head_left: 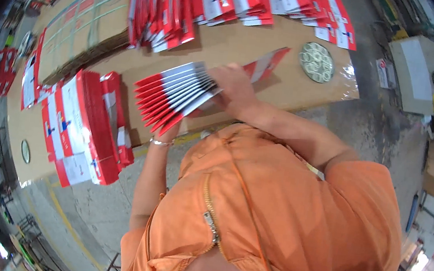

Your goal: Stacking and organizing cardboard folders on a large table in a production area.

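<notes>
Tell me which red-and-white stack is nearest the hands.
The fanned stack: the left hand is at its lower edge, the right hand at its right end. The other stacks lie on the table, apart from both hands.

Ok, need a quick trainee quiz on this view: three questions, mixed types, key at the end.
1. Multiple choice: what is against the person's bare right hand?
a) a strapped stack of brown cardboard
b) a fanned bundle of flat red-and-white packs
c) a round black handwheel

2. True or false: a round, pale, ring-patterned disc lies on the flat brown tabletop, to the right of that hand in the picture.

3. Fill in the blank: the person's zip-front fabric top is ____ in colour.

Key: 1. b; 2. true; 3. orange
</notes>
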`<state>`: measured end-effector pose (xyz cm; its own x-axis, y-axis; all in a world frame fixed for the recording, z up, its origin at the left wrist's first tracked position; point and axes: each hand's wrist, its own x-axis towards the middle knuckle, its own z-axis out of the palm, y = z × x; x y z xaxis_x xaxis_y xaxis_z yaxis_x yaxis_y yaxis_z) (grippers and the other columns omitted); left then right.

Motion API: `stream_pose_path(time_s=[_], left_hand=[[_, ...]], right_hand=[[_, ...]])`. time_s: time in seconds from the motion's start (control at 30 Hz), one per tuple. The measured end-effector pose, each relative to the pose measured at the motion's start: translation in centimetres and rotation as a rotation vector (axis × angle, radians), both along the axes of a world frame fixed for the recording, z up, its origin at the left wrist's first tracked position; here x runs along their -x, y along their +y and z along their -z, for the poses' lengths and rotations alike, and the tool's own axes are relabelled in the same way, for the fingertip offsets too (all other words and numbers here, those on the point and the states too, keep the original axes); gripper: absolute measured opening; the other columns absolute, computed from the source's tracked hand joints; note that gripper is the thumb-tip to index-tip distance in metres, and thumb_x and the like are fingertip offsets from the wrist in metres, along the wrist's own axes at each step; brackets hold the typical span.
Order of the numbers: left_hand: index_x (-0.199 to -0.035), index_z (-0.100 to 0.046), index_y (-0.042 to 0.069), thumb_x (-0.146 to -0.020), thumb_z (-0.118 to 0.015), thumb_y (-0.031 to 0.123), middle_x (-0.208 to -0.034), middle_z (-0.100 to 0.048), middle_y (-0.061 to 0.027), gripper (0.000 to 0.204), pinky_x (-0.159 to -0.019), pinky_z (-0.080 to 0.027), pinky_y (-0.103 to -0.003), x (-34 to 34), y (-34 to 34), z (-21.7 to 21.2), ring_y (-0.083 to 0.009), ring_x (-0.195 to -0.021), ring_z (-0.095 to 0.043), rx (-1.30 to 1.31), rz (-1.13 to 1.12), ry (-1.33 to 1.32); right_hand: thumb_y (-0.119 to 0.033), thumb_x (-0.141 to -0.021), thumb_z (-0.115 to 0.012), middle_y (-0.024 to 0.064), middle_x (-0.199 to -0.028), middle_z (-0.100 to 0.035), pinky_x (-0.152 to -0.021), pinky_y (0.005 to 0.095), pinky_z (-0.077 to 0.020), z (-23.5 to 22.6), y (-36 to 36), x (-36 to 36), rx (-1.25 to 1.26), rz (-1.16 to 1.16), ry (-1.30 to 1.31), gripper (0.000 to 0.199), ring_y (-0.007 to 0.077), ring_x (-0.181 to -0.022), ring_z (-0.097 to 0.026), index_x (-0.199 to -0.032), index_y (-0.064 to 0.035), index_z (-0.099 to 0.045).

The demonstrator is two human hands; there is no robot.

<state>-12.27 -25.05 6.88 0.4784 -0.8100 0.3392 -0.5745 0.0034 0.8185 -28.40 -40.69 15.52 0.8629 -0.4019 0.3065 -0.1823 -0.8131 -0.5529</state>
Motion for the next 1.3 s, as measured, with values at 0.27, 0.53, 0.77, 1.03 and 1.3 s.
stream_pose_path(time_s=[0.27, 0.53, 0.77, 1.03, 1.3], left_hand=[[-0.107, -0.064, 0.0, -0.079, -0.07, 0.01, -0.107, -0.064, -0.0086, 0.03, -0.088, -0.045, -0.034, 0.1, -0.3, -2.4, -0.0201, -0.096, -0.059, -0.147, -0.028, 0.173], [-0.1, -0.067, 0.002, -0.077, -0.074, 0.011, -0.099, -0.067, -0.0098, 0.026, -0.081, -0.049, -0.034, 1.1, -0.4, -3.4, -0.0235, -0.088, -0.062, -0.219, -0.138, 0.035], [-0.106, -0.061, -0.002, -0.075, -0.075, 0.01, -0.106, -0.063, -0.0104, 0.035, -0.09, -0.044, -0.036, 2.9, -1.3, -5.0, -0.0226, -0.096, -0.058, -0.227, -0.331, 0.253], [-0.103, -0.063, -0.002, -0.075, -0.075, 0.009, -0.101, -0.065, -0.01, 0.033, -0.084, -0.047, -0.033, 3.0, -1.8, -5.2, -0.021, -0.091, -0.06, -0.215, -0.269, 0.207], [-0.099, -0.067, 0.001, -0.076, -0.075, 0.014, -0.096, -0.068, -0.0075, 0.028, -0.082, -0.048, -0.032, 2.0, -1.5, -4.5, -0.0182, -0.088, -0.061, -0.201, -0.212, 0.256]], right_hand=[[-0.016, -0.082, -0.062, 0.0121, -0.096, -0.062, -0.074, 0.0379, -0.0492, 4.0, -16.6, 14.0, -0.02, 0.748, -0.248, 0.021, 0.028, -0.081, -0.062, -0.1, -0.0067, -0.064], [-0.021, -0.077, -0.067, 0.0096, -0.098, -0.06, -0.077, 0.0412, -0.0504, 19.0, -24.2, 24.6, 0.063, 0.942, 0.306, 0.023, 0.0281, -0.09, -0.061, -0.098, -0.0104, -0.066], [-0.024, -0.076, -0.066, 0.0073, -0.095, -0.06, -0.072, 0.0409, -0.0503, 17.5, -25.9, 24.2, 0.025, 0.8, 0.486, 0.016, 0.0259, -0.087, -0.061, -0.088, -0.0134, -0.066], [-0.023, -0.077, -0.068, 0.0069, -0.081, -0.067, -0.067, 0.0332, -0.0492, 18.0, -27.1, 26.5, -0.368, 0.904, 0.116, 0.018, 0.0207, -0.074, -0.064, -0.087, -0.0075, -0.069], [-0.018, -0.084, -0.065, 0.0032, -0.075, -0.062, -0.046, 0.0196, -0.0396, 14.4, -25.8, 25.3, -1.425, 0.787, -0.64, 0.016, 0.0069, -0.063, -0.053, -0.09, -0.0042, -0.06]])
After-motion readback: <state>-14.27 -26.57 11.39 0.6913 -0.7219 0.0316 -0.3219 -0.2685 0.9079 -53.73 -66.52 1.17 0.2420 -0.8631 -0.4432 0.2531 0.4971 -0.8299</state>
